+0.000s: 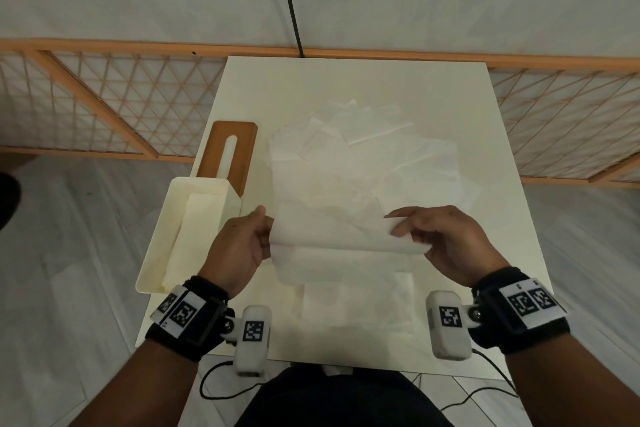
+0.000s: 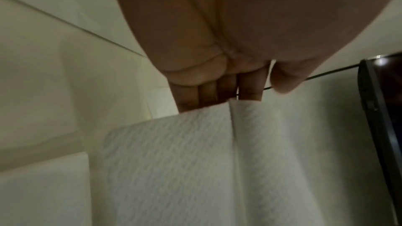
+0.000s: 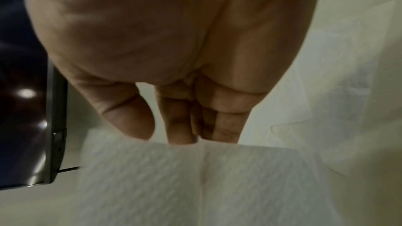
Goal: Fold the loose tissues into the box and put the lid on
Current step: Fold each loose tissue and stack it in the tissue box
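A tissue-packing job mid-way, seen from above: at 9 o'clock on the bench (image 1: 450, 97) the cream box (image 1: 157, 246) stands open at the left edge, with some white tissue already lying flat inside. Just beyond it, at 10 o'clock, the brown slotted lid (image 1: 213, 149) lies flat and unfitted — that step looks a long way off. The left hand (image 1: 239, 243) pinches the left end of one tissue (image 1: 332, 236), fingers curled onto its edge and thumb on top. The sheet, thin, white and faintly embossed, is lifted just above the bench and doubled over along a crease running between the hands. The right hand (image 1: 446, 239) pinches the opposite end the same way, thumb over curled fingers. Beyond the sheet, from centre toward 1 o'clock, a rumpled pile (image 1: 363, 149) of loose tissues waits, overlapping and creased; by its spread, most of the folding seems still ahead. Near 6 o'clock, a flat folded stack (image 1: 356, 302) lies on the bench — apparently ready for the box.
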Tool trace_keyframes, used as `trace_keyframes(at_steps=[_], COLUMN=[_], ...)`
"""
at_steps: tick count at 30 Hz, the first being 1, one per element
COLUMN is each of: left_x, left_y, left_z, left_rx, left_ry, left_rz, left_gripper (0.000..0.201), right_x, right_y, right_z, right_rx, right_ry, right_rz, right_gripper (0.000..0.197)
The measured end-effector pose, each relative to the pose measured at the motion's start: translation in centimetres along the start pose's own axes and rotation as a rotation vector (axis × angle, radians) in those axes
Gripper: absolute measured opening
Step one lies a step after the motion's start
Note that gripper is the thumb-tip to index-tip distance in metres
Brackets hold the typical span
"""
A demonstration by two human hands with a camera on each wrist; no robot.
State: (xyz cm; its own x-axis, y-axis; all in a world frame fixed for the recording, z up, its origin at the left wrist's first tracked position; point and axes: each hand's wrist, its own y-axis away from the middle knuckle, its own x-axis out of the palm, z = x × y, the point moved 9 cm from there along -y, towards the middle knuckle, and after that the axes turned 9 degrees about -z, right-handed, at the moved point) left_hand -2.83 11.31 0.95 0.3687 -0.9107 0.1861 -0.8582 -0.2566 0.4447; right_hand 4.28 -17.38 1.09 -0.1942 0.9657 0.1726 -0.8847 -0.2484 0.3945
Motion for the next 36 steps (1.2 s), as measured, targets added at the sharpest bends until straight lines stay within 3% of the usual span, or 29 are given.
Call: trace_keyframes(at_steps=[2,4,6,9,13,18,28,32,36], left_x=[-0.2,-0.1,-0.1,0.6,0.3,0.7,0.5,0.6,-0.2], left_y=[-0.1,0.0,0.2,0.3,0.1,-0.7,-1.8,-2.2,-4.8], left_z=[0.5,0.4,0.2,0.9,3.4,8.9,12.2,12.7,10.1], left_rx=[-0.024,0.026,0.086,0.088,0.038,0.083,0.160,0.161,0.158], left_ry=[-0.136,-0.238,-0.328,-0.377,-0.567,-1.030,-1.085,-1.107,-1.094], left_rz=[-0.062,-0.093,-0.083,-0.008,-0.015,0.064,0.025,0.036,-0.109], left_gripper=[0.057,0.044,0.012,0.025,0.028,0.020,0.017,0.015,0.015], right_x=[-0.1,0.0,-0.4,-1.2,-1.8,-3.0,-3.7,-3.4,-3.7], right_y=[0.1,0.1,0.1,0.3,1.1,1.6,1.0,0.6,-0.1], right_z=[-0.3,-0.6,-0.7,-1.3,-3.9,-9.2,-11.9,-12.1,-9.9], right_rx=[-0.011,-0.019,-0.040,-0.020,0.070,0.145,0.029,0.002,-0.083], right_ry=[0.070,0.107,0.191,0.353,0.509,0.787,1.011,1.073,1.096], right_rz=[-0.034,-0.046,-0.075,-0.110,-0.099,-0.091,-0.158,-0.106,-0.153], right_gripper=[0.024,0.013,0.006,0.020,0.027,0.029,0.033,0.034,0.028])
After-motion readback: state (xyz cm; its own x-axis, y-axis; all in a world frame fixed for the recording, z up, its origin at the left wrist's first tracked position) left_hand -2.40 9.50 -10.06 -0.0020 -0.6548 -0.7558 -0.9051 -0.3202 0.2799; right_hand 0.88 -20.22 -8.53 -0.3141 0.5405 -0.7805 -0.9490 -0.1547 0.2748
